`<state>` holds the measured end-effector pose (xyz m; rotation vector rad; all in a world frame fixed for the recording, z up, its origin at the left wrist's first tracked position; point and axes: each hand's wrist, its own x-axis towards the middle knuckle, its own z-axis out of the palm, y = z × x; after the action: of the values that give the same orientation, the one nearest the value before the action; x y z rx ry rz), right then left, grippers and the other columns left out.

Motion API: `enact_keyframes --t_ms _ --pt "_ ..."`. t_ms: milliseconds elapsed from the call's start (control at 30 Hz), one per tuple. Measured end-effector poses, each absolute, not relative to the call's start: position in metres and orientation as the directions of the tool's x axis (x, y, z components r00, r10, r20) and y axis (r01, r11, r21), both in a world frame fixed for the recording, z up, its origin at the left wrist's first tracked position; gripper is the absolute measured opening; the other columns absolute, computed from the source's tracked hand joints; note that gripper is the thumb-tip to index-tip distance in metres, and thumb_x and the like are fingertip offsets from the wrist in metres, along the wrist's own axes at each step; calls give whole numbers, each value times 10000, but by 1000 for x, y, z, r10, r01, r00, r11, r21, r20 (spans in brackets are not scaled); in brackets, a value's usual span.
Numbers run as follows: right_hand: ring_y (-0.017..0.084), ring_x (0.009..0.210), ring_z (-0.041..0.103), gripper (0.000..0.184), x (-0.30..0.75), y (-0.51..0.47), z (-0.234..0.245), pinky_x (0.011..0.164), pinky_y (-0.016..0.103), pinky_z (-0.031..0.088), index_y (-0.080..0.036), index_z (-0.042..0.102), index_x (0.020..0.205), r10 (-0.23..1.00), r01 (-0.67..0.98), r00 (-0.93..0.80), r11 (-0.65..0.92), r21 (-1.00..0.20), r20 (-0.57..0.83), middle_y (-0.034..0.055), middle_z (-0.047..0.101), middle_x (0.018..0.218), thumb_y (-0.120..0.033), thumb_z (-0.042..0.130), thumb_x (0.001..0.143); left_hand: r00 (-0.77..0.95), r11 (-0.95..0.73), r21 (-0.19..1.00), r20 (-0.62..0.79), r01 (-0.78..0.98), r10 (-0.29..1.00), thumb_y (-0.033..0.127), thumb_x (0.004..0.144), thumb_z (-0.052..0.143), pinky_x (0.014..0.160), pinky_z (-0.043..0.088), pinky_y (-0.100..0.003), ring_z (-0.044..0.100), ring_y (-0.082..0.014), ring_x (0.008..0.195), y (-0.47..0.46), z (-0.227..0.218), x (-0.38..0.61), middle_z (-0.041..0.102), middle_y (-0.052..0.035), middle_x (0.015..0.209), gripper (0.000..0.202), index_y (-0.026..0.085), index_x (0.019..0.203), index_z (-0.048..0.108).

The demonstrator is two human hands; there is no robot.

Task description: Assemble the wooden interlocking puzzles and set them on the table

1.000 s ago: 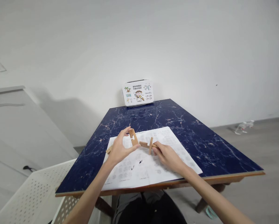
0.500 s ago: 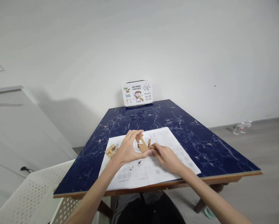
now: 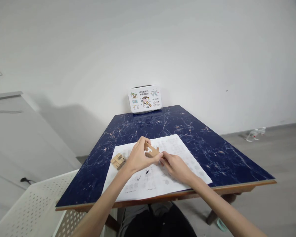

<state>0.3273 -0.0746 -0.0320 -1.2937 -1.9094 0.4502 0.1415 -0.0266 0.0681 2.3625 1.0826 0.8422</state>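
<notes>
Between thumb and fingers, my left hand point(image 3: 141, 156) grips a notched wooden puzzle piece point(image 3: 153, 151), tilted above the printed sheet. My right hand point(image 3: 174, 165) is closed at that piece's right end, pinching another small wooden piece that its fingers mostly hide. The two hands almost touch at the fingertips. Left of my left hand, an assembled cluster of wooden blocks point(image 3: 118, 160) rests on the white instruction sheet point(image 3: 160, 182). Two small black marks or bits show on the sheet below my hands; I cannot tell which.
The sheet lies on a blue marble-patterned table point(image 3: 187, 131). A white case with cartoon prints point(image 3: 145, 98) stands at the table's far end by the wall. A white perforated basket point(image 3: 36, 197) is at the lower left. Clear plastic bottles point(image 3: 255, 134) lie on the floor at right.
My left hand has turned the notched piece flatter, and its thumb has come over the right end. The fingertips of both hands are closer together. The block cluster stays on the sheet.
</notes>
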Motion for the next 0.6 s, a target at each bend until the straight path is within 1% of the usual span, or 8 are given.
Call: enact_keyframes --t_ms 100,167,267,333,367,400,467,600 --pt "208 711 640 180 327 -74 -32 677 291 377 -231 496 933 903 632 -188 413 -655 387 35 702 848 -273 378 1063 421 -505 656 299 561 856 556 774 756 585 340 -270 459 -138 651 -27 69 144 527 37 729 422 220 816 504" --pt "206 712 639 176 327 -74 -32 683 292 381 -231 486 929 903 631 -189 413 -657 387 36 704 859 -274 381 1064 375 -431 758 263 490 889 578 843 684 575 326 -263 441 -129 622 -26 67 145 507 39 674 415 213 767 503" --pt "208 724 642 177 328 -74 -32 694 293 391 -233 482 932 901 623 -190 418 -662 390 35 700 859 -285 382 1069 337 -241 942 154 233 929 623 893 618 522 274 -243 367 -98 548 -27 63 143 430 57 638 442 205 792 516" --pt "209 731 643 179 328 -73 -32 694 291 394 -236 490 943 899 618 -197 423 -663 390 35 700 869 -290 378 1072 325 -103 993 80 56 942 630 872 658 496 234 -238 291 -73 518 -28 61 141 389 65 656 452 190 845 560" --pt "208 729 643 183 328 -74 -32 689 289 393 -237 494 945 899 615 -201 425 -664 389 35 701 874 -291 376 1073 325 -58 998 59 -12 944 617 859 689 496 246 -238 281 -66 522 -29 60 140 402 58 679 450 177 877 592" --pt "206 725 641 187 328 -74 -32 682 286 391 -237 497 945 899 613 -203 425 -666 387 35 702 878 -293 374 1074 331 -29 998 49 -62 942 596 852 713 505 279 -241 295 -65 535 -29 60 138 434 42 708 444 165 911 626" --pt "203 710 636 193 328 -74 -32 668 283 383 -237 498 943 900 610 -202 424 -669 385 34 700 868 -297 371 1075 363 -11 994 50 -108 930 546 864 729 555 366 -255 377 -80 593 -31 61 136 520 -8 777 412 147 953 679" --pt "198 697 630 187 328 -75 -31 658 282 365 -234 501 951 897 612 -202 429 -664 393 32 700 863 -289 372 1074 451 -53 998 68 -45 890 466 905 699 674 472 -311 559 -162 774 -36 63 134 664 -107 918 349 127 980 739"
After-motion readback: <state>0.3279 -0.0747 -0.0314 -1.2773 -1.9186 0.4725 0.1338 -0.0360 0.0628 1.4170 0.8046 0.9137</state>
